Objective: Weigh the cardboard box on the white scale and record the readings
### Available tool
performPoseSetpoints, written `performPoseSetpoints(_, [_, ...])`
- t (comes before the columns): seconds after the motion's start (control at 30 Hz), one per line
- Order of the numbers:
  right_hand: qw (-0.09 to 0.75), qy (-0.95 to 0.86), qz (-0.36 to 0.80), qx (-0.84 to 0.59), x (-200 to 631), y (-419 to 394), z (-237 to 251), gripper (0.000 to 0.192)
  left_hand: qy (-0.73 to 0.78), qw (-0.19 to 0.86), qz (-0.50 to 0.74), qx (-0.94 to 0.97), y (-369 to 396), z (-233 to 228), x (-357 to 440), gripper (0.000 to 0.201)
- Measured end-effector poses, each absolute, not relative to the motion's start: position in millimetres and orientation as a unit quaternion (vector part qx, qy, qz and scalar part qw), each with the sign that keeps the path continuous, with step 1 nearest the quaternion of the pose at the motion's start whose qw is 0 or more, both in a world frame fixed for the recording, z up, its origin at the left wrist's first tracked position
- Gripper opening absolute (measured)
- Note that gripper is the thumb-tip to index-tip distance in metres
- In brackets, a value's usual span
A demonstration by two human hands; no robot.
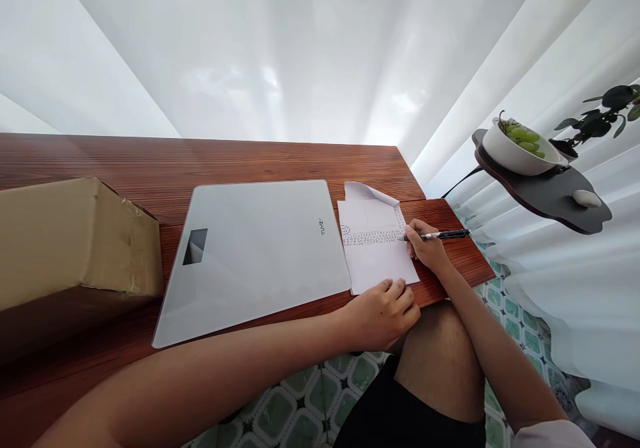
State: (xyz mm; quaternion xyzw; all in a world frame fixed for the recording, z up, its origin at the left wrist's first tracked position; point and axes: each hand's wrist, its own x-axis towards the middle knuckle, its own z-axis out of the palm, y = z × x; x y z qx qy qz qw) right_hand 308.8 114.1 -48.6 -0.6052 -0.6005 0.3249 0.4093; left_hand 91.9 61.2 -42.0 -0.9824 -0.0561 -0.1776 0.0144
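Note:
A black pen with a clear front part is pinched in my right hand. Its tip meets a white sheet of paper covered with rows of small handwritten characters. The sheet's top right corner is folded or curled over. My left hand lies at the table's front edge, its loosely bent fingers slightly apart and touching the paper's lower edge. Left of the paper, and almost against it, is a flat white glass-like scale with a small dark display window. My left forearm passes in front of the scale.
A brown cardboard box stands at the left on the reddish wooden table. At the right, a dark wavy-edged stand bears a white bowl of green grapes, a potted plant and a pale rounded object. White curtains hang behind.

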Motion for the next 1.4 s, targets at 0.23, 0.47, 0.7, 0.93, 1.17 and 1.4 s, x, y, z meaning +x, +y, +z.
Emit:
performPoseSetpoints(0.23, [0.402,-0.612,0.298,-0.613,307.8,115.5,-50.4,0.029,-0.056,0.008,-0.172,-0.984,61.5,-40.8,92.3,0.024])
performPoseSetpoints(0.47, [0.403,-0.608,0.304,-0.613,306.6,114.8,-48.4,0.028,-0.055,0.004,-0.163,-0.985,62.1,-38.0,91.3,0.023])
performPoseSetpoints(0.7, [0.401,-0.606,0.314,-0.611,306.8,114.9,-46.5,0.026,-0.054,0.006,-0.163,-0.985,61.6,-38.9,91.4,0.025])
performPoseSetpoints(0.93, [0.413,-0.593,0.314,-0.616,306.2,114.2,-47.2,0.025,-0.057,0.010,-0.173,-0.983,60.6,-43.0,91.7,0.026])
performPoseSetpoints(1.17, [0.406,-0.591,0.304,-0.627,305.6,115.4,-46.9,0.023,-0.059,0.012,-0.167,-0.984,60.7,-41.6,91.0,0.026])
performPoseSetpoints(1.4, [0.392,-0.587,0.312,-0.636,304.9,115.5,-44.8,0.024,-0.058,0.009,-0.166,-0.984,60.8,-41.9,91.7,0.025])
